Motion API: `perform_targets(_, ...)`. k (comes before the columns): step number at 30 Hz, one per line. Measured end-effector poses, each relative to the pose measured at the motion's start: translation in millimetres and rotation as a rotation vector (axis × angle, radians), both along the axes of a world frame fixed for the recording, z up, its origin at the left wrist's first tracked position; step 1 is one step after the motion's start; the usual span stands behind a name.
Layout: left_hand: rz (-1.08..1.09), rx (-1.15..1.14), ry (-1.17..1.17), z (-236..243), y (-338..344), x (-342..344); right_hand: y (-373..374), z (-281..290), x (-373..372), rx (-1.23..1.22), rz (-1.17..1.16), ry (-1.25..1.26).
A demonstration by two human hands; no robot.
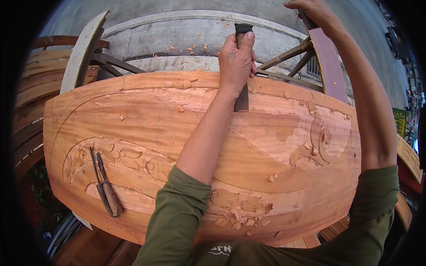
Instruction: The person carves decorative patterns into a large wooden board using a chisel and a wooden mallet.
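Observation:
My left hand [235, 62] grips a wide chisel [242, 102] upright, its dark wrapped top above my thumb and its flat blade down on the carved wooden panel [111, 111] near the far edge. My right hand [313, 13] is raised at the top right, its fingers bent over a dark object [306, 22] at the end of the pink board, too unclear to name. Two narrow carving tools [108, 195] lie side by side on the left part of the panel. Wood shavings [235, 217] are scattered over the carved leaf and scroll patterns.
The panel rests across wooden supports topped by a pale board [82, 53] and a pink board [324, 57]. Curved wooden slats [53, 62] are stacked at left. Grey pavement [191, 31] with a drain grate and shavings lies beyond. More wooden pieces [410, 155] stand at right.

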State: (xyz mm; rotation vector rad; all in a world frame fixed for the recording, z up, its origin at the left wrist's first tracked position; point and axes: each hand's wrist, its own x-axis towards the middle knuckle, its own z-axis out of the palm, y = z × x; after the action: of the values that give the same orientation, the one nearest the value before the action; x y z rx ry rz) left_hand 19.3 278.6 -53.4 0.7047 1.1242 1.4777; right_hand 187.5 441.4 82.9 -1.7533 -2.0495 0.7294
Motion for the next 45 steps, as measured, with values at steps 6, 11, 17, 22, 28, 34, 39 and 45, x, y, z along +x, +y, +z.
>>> perform_targets(6, -0.010, -0.040, 0.037, 4.4, -7.7, 4.8, 4.3, -35.9, 40.0, -0.077, 0.681, -0.204)
perform_targets(11, 0.007, -0.011, 0.038, -3.3, 0.6, 4.6, -0.6, -11.5, 7.0, -0.079, 0.070, -0.002)
perform_targets(17, -0.014, 0.002, 0.002, 3.8, -5.5, 10.0, 2.8, 10.7, 20.8, -0.223, 0.652, -0.251)
perform_targets(22, 0.012, -0.038, 0.022, 2.3, -10.6, -1.3, -10.6, -4.5, -4.5, 0.009, 0.090, 0.115)
perform_targets(28, -0.033, -0.037, -0.021, 7.5, -23.7, 11.1, 3.0, -29.3, 46.9, -0.022, 0.521, -0.130)
perform_targets(34, 0.018, 0.001, -0.020, 8.4, -19.4, 3.6, -38.2, 17.4, -0.2, -0.075, 0.228, -0.060)
perform_targets(39, 0.015, 0.036, 0.007, 15.3, -19.4, 3.8, -26.8, 34.9, 2.5, -0.372, 0.549, -0.233)
perform_targets(45, 0.009, 0.005, -0.040, 8.6, -24.5, 4.0, -24.1, -11.3, 1.4, 0.145, 0.347, 0.107)
